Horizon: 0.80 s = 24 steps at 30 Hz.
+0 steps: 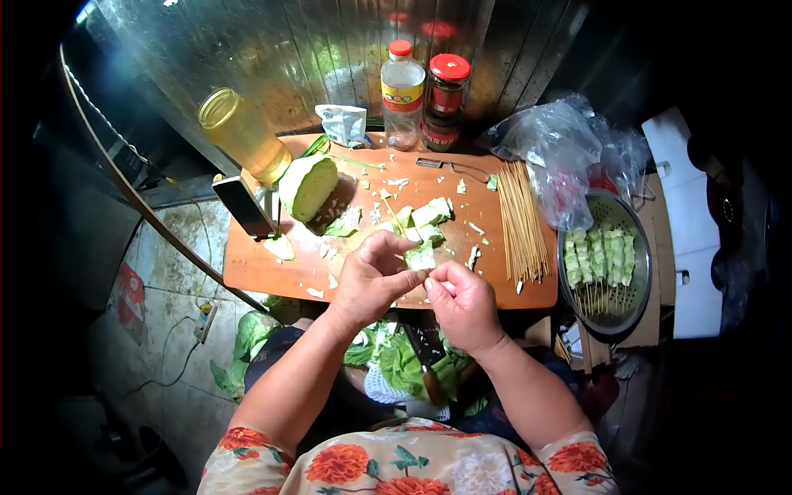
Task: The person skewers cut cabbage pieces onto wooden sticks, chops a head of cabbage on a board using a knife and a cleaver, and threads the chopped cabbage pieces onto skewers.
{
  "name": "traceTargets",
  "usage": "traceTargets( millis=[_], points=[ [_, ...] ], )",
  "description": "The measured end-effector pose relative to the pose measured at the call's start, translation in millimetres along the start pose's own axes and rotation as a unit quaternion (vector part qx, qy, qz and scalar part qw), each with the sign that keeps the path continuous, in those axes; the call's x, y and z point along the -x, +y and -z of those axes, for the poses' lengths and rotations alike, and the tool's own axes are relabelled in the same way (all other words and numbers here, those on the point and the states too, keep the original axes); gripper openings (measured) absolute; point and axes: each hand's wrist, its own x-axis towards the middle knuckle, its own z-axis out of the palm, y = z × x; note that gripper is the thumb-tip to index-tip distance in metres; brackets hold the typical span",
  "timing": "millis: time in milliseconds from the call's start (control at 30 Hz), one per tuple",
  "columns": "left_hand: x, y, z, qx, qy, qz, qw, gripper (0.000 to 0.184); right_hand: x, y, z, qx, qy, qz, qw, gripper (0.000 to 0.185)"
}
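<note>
My left hand (373, 276) is closed, its thumb and fingers around a cut cabbage piece (420, 257). Close beside it my right hand (464, 302) pinches at the near end of that piece; what lies between its fingertips is hidden. A thin stick (393, 214) shows just beyond my left fingers. More cut cabbage pieces (429, 216) lie on the wooden board (330, 268) past my hands. A halved cabbage (308, 190) rests at the board's left. Bare wooden skewers (521, 223) are bunched along its right side.
A metal colander (607, 323) holding cabbage skewers (601, 257) stands at the right. Along the back are a plastic bottle (403, 99), a red-lidded jar (446, 95) and a peeler (441, 165). A phone (245, 206) leans left. A knife (429, 379) and cabbage leaves (396, 359) lie below.
</note>
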Motion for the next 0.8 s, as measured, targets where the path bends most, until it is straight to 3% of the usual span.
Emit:
traceTargets(
  millis=[100,133,167,233,300,367,433,567,700,800],
  points=[
    [-10,-13,5,0.060,-0.034,-0.045,0.997,0.037,-6,-1,4,0.025,-0.005,-0.020,0.999,0.013],
    [-11,-8,12,0.041,-0.041,-0.029,0.998,0.044,-7,-2,4,0.014,0.004,-0.028,0.999,0.013],
    [-12,-1,17,-0.005,-0.037,-0.024,0.999,0.038,-9,-3,4,0.004,0.013,-0.037,0.999,0.014],
    [-30,0,47,0.017,0.064,-0.064,0.996,0.028,-11,-2,9,-0.018,0.015,-0.046,0.999,0.014],
    [-44,-16,80,-0.052,0.151,-0.057,0.986,0.019,-10,-7,12,-0.049,0.021,-0.070,0.996,0.014],
    [-51,-42,102,-0.271,0.197,0.010,0.942,0.029,-9,-7,12,-0.025,0.021,-0.064,0.997,0.014],
    [-50,-42,102,-0.348,0.139,0.171,0.911,0.036,-8,-4,11,-0.003,0.018,-0.045,0.999,0.014],
    [-54,-71,110,-0.354,0.093,0.166,0.916,0.042,-8,-7,7,-0.053,-0.012,-0.028,0.998,0.011],
    [-56,-67,98,-0.478,0.090,0.163,0.858,0.038,-7,-9,9,-0.025,-0.024,-0.026,0.999,0.012],
    [-58,-64,99,-0.413,0.078,0.245,0.874,0.031,-5,-14,14,-0.009,-0.019,-0.044,0.999,0.013]
  ],
)
